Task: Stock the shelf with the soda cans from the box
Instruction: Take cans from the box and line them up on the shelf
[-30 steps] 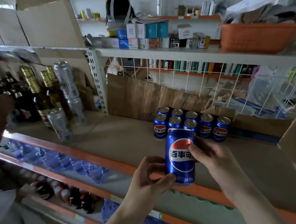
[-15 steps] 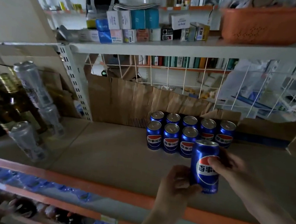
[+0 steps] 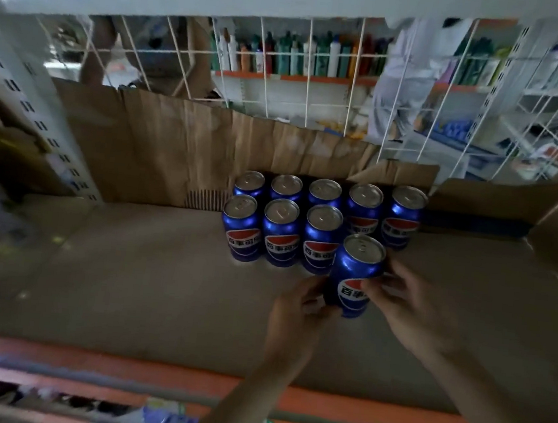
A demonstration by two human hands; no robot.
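Observation:
A blue soda can with a red and white logo is gripped from both sides, my left hand on its lower left and my right hand on its right. It stands upright, right in front of several identical blue cans lined up in two rows at the back of the cardboard-lined shelf. The held can touches or nearly touches the front row's right end. The box of cans is not in view.
Brown cardboard lines the shelf's back below a white wire grid. A cardboard flap rises at the right. An orange shelf edge runs along the front. A white slotted upright stands at left.
Both hands have carried the can forward from the shelf's front edge to the rows of cans. The view has moved closer and to the right; the bottles at left have left the frame.

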